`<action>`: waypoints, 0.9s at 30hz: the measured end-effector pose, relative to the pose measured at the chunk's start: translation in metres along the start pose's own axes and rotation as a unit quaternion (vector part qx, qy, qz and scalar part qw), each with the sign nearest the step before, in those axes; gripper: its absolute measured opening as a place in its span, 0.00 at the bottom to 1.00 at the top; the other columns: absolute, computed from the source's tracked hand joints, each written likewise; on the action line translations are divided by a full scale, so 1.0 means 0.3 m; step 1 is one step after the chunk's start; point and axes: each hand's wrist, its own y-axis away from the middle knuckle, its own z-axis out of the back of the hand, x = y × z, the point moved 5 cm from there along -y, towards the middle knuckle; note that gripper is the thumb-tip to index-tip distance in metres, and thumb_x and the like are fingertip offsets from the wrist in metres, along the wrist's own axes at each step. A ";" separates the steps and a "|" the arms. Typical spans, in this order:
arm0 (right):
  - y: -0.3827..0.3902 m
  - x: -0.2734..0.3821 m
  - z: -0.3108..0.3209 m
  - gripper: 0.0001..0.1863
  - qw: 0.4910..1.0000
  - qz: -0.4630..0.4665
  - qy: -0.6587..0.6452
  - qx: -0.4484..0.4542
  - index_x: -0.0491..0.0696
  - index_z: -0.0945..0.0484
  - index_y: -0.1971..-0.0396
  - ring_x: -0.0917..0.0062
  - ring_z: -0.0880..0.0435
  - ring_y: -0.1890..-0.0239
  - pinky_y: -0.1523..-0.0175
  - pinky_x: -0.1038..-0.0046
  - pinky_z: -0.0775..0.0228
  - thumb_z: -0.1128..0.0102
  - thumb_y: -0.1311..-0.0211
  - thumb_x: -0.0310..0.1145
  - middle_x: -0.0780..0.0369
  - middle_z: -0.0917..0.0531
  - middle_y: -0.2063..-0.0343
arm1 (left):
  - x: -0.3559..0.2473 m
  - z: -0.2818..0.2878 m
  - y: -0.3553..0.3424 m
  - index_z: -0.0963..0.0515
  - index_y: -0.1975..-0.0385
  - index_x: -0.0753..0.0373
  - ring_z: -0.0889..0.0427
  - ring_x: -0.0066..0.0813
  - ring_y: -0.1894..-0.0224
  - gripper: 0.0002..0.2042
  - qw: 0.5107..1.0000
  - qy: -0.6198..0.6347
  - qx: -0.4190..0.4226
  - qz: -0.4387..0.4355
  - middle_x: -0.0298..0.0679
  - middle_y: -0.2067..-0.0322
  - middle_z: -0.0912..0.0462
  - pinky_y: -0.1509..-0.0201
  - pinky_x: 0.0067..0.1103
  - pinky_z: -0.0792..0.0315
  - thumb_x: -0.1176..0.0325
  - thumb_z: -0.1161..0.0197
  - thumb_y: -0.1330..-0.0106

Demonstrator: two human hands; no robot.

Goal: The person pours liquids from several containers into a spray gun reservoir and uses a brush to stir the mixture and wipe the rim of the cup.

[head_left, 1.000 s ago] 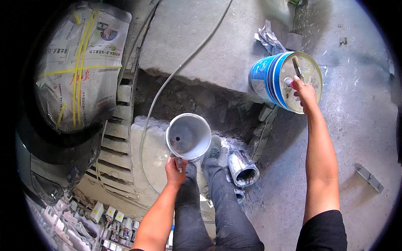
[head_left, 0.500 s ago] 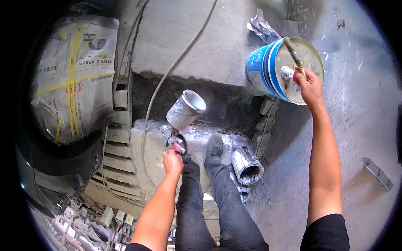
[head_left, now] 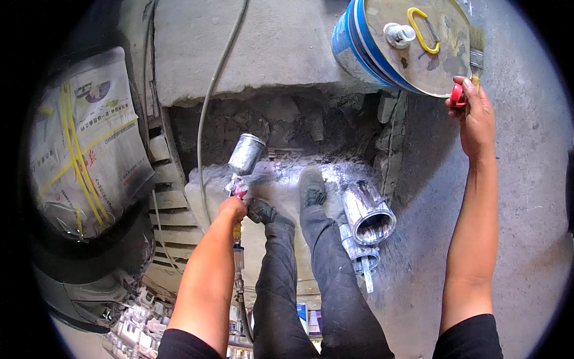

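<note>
Two hands are closing their grips fully: at 8 o'clock the left hand [head_left: 233, 207] is wrapping around a spray gun [head_left: 236, 186], whose metal cup [head_left: 246, 155] is now showing mostly its side instead of its mouth; at 2 o'clock the right hand [head_left: 476, 122] is pinching a red cap [head_left: 458, 96] and a paintbrush [head_left: 476, 58]. The cap is now sitting clear of the blue bucket [head_left: 427, 70] at 1 o'clock, leaving the white spout [head_left: 399, 36] standing uncovered beside a yellow handle [head_left: 434, 46]. At 4 o'clock, stained tins [head_left: 362, 203] are sitting near the right shoe [head_left: 312, 186]. Toward 12, a rough trench [head_left: 287, 119] is separating shoe from slab [head_left: 281, 54], with a hose [head_left: 209, 96] crossing at 10. Taped newspaper covering [head_left: 89, 140] is bulging at 9.
</note>
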 end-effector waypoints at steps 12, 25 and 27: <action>-0.016 0.008 0.026 0.15 0.996 -0.024 -0.084 0.014 0.40 0.27 0.53 0.80 0.20 0.72 0.68 0.79 0.30 0.55 0.33 0.32 0.60 0.20 0.68 | 0.041 -0.059 -0.056 0.19 0.64 0.66 0.15 0.36 0.66 0.22 1.000 0.015 0.016 -0.003 0.43 0.68 0.15 0.61 0.30 0.23 0.49 0.45 0.35; -0.105 0.032 -0.014 0.09 0.998 -0.047 -0.043 0.018 0.46 0.26 0.66 0.84 0.25 0.77 0.73 0.82 0.36 0.43 0.35 0.37 0.66 0.24 0.75 | 0.085 -0.089 -0.075 0.20 0.58 0.67 0.21 0.47 0.50 0.23 0.999 0.021 -0.009 -0.032 0.52 0.55 0.19 0.48 0.34 0.27 0.50 0.47 0.35; -0.120 0.023 -0.012 0.11 0.999 -0.032 -0.005 0.005 0.46 0.24 0.64 0.85 0.25 0.76 0.73 0.83 0.35 0.40 0.36 0.39 0.67 0.23 0.75 | 0.082 -0.083 -0.049 0.20 0.57 0.68 0.22 0.49 0.49 0.24 0.997 0.053 -0.029 -0.056 0.55 0.54 0.20 0.47 0.35 0.28 0.50 0.47 0.35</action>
